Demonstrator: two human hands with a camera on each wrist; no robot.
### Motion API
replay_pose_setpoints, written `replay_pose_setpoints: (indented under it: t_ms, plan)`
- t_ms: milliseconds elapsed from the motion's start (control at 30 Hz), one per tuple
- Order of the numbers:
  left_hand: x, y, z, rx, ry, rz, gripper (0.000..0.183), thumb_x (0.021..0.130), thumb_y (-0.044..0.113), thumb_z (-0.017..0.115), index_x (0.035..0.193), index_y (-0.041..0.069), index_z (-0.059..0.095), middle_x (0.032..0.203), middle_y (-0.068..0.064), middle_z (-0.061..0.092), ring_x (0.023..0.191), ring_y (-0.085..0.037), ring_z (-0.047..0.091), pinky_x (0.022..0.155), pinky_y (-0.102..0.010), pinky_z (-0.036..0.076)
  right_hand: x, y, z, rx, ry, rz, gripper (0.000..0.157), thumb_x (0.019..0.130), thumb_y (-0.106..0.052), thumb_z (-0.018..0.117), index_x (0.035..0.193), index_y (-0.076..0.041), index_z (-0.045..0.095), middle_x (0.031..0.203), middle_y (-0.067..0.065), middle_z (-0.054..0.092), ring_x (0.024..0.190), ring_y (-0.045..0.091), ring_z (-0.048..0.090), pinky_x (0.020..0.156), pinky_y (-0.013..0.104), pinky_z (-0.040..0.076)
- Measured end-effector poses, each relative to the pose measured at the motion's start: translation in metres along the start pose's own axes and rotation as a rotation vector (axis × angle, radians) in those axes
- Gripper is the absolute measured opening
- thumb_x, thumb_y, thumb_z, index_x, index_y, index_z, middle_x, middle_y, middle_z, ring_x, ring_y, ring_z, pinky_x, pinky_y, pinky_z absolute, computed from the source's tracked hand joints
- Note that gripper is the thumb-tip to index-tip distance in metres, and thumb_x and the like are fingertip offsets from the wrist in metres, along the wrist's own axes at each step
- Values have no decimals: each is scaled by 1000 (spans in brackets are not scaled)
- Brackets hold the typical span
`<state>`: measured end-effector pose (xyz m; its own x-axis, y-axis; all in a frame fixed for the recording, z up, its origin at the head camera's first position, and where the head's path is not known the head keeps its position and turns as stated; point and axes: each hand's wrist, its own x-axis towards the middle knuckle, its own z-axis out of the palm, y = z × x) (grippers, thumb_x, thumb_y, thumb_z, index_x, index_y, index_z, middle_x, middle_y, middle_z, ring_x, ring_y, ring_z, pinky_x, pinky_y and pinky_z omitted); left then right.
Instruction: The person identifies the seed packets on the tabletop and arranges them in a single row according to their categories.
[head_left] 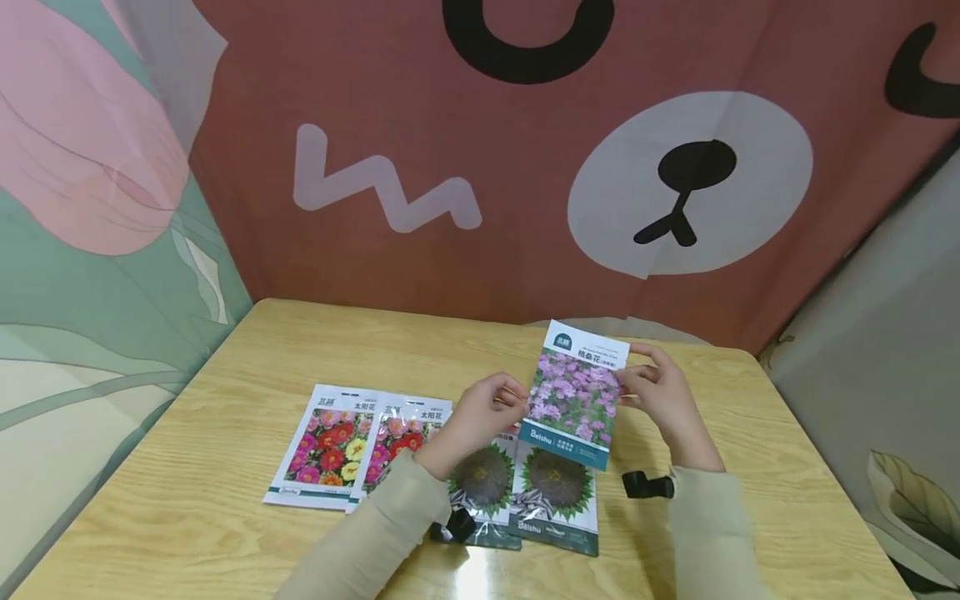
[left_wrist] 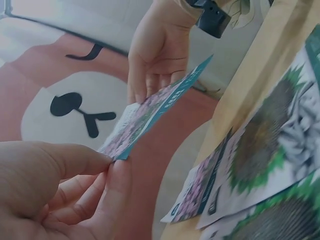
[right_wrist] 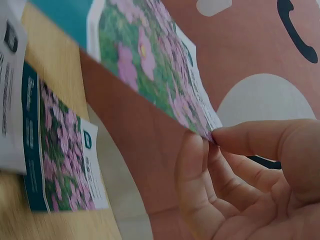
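Note:
A seed packet (head_left: 573, 392) with pink-purple flowers, a white top and a teal bottom band is held up over the table, tilted. My left hand (head_left: 480, 417) pinches its left edge between thumb and fingers (left_wrist: 119, 185). At the opposite edge, my right hand (head_left: 663, 408) pinches it near the top, the thumb (right_wrist: 250, 137) on one face. Below it lie two sunflower packets, one left (head_left: 483, 479) and one right (head_left: 558, 492), overlapping. Another pink-flower packet (right_wrist: 65, 150) rests on the table beyond them, hidden in the head view behind the raised one.
Two packets with red, yellow and pink flowers, one at far left (head_left: 326, 446) and one beside it (head_left: 397, 433), overlap on the wooden table (head_left: 225, 400). My left forearm partly covers the second. A cloth (head_left: 517, 267) with a bear print hangs behind the table.

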<state>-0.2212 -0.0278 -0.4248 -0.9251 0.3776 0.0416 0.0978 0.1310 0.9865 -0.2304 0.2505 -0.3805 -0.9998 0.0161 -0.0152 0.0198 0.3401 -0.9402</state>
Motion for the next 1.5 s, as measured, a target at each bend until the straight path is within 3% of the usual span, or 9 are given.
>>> replay_pose_setpoints:
  t_ms: [167, 267, 467, 700, 1033, 1233, 1500]
  plan:
    - [-3, 1, 15, -35, -20, 14, 14, 98, 8, 65, 111, 1, 63, 97, -10, 66, 81, -19, 68, 77, -48, 61, -10, 7, -17, -55, -33, -30, 58, 105, -16, 55, 155, -2, 30, 109, 14, 66, 85, 13, 66, 78, 34, 61]
    - [-5, 0, 23, -60, -32, 15, 14, 99, 7, 65, 112, 1, 63, 97, -8, 66, 81, -17, 68, 76, -44, 62, -16, 11, -26, -75, -53, -30, 56, 106, -17, 54, 154, 0, 30, 113, 19, 65, 86, 14, 68, 79, 34, 61]
    - [-10, -5, 39, -155, -51, -59, 12, 97, 4, 65, 109, 2, 62, 95, -8, 65, 76, -18, 66, 74, -40, 62, -23, 15, -40, -116, -110, -26, 49, 106, -16, 53, 147, 5, 36, 113, 24, 65, 88, 17, 69, 79, 36, 62]
    - [-18, -7, 57, -220, -81, -126, 12, 95, 1, 67, 105, 3, 61, 94, -10, 64, 69, -18, 66, 69, -34, 62, -25, 18, -56, -144, -185, 5, 34, 105, -14, 57, 128, 8, 44, 101, 18, 67, 87, 20, 70, 78, 37, 62]
    - [-27, -14, 75, -146, -128, -127, 5, 95, 0, 66, 100, 1, 63, 86, -4, 63, 67, -13, 64, 64, -29, 61, -25, 30, -68, -144, -301, 89, 24, 103, -7, 57, 117, 9, 45, 91, 15, 66, 82, 26, 69, 79, 45, 62]
    - [-30, -15, 81, -108, -172, -130, 4, 95, -1, 66, 96, 2, 67, 82, -2, 63, 65, -10, 64, 63, -27, 60, -24, 39, -71, -177, -381, 155, 20, 102, -4, 56, 114, 9, 45, 86, 14, 64, 77, 26, 68, 74, 43, 63]
    - [-34, -18, 86, -23, -219, -58, 5, 93, -1, 70, 93, 4, 70, 76, 2, 66, 62, -11, 65, 60, -24, 57, -24, 46, -72, -203, -458, 199, 17, 101, -4, 55, 108, 9, 48, 80, 12, 64, 70, 22, 66, 66, 38, 62]
